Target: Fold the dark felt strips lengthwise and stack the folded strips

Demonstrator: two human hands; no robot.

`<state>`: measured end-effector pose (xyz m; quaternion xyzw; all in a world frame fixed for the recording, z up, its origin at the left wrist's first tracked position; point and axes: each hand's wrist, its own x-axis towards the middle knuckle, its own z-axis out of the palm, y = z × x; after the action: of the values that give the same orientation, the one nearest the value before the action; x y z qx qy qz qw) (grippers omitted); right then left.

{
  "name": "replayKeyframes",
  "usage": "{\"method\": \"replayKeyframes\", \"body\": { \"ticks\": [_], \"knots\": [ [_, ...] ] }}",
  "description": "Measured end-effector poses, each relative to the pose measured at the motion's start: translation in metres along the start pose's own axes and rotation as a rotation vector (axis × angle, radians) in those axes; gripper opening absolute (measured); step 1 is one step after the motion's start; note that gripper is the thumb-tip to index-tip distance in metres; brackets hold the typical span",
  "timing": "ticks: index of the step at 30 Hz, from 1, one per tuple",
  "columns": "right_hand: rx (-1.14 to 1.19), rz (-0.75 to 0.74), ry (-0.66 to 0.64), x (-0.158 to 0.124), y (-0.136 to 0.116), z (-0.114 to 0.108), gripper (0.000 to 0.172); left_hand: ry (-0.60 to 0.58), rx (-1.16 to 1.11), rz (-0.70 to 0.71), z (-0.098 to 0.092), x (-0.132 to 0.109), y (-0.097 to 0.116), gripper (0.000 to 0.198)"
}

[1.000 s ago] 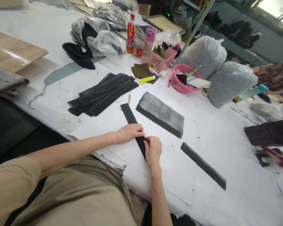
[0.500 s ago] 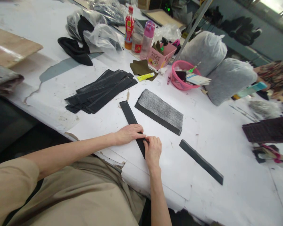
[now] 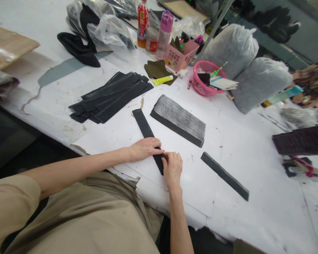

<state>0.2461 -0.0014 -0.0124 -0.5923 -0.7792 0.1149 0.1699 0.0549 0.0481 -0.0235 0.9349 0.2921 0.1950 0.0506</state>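
Note:
A narrow black fabric strip point(image 3: 143, 124) lies slantwise on the white-covered table, its near part under both hands. My left hand point(image 3: 144, 149) rests across the strip, fingers closed and thumb pressed on it. Close beside it, my right hand point(image 3: 173, 168) is closed with thumb and fingertips pinching the strip's right edge, which looks folded there. The fingertips hide part of that edge. Just beyond lies a neat stack of grey-topped black strips point(image 3: 178, 120). To the right is a single dark strip point(image 3: 225, 176). A loose, fanned pile of black strips point(image 3: 111, 97) sits at the upper left.
Behind the strips are a yellow tube point(image 3: 162, 80), a pink basket point(image 3: 205, 90) of small items, a pink box point(image 3: 178, 58), a red-labelled bottle point(image 3: 142, 24) and a purple-capped bottle point(image 3: 164, 33). Stuffed white bags point(image 3: 262, 83) stand at the right. The table's front edge runs near my lap.
The camera view has shifted slightly, so objects on the table appear a little higher. Both hands keep their hold on the strip, with hardly any movement.

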Motion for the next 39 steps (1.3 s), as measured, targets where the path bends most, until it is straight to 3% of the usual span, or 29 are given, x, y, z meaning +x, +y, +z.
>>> {"method": "replayKeyframes", "body": {
  "ticks": [23,31,39],
  "knots": [
    [0.036,0.027,-0.014,-0.013,0.004,-0.005,0.009,-0.037,-0.052,-0.056,0.006,0.005,0.019,0.014],
    [0.017,0.032,0.008,-0.020,0.006,-0.006,0.007,-0.060,-0.011,-0.005,0.005,0.006,0.022,0.016],
    [0.050,0.020,0.008,-0.024,0.011,-0.007,0.006,-0.004,-0.104,-0.024,0.010,0.008,0.026,0.015]
  ]
}}
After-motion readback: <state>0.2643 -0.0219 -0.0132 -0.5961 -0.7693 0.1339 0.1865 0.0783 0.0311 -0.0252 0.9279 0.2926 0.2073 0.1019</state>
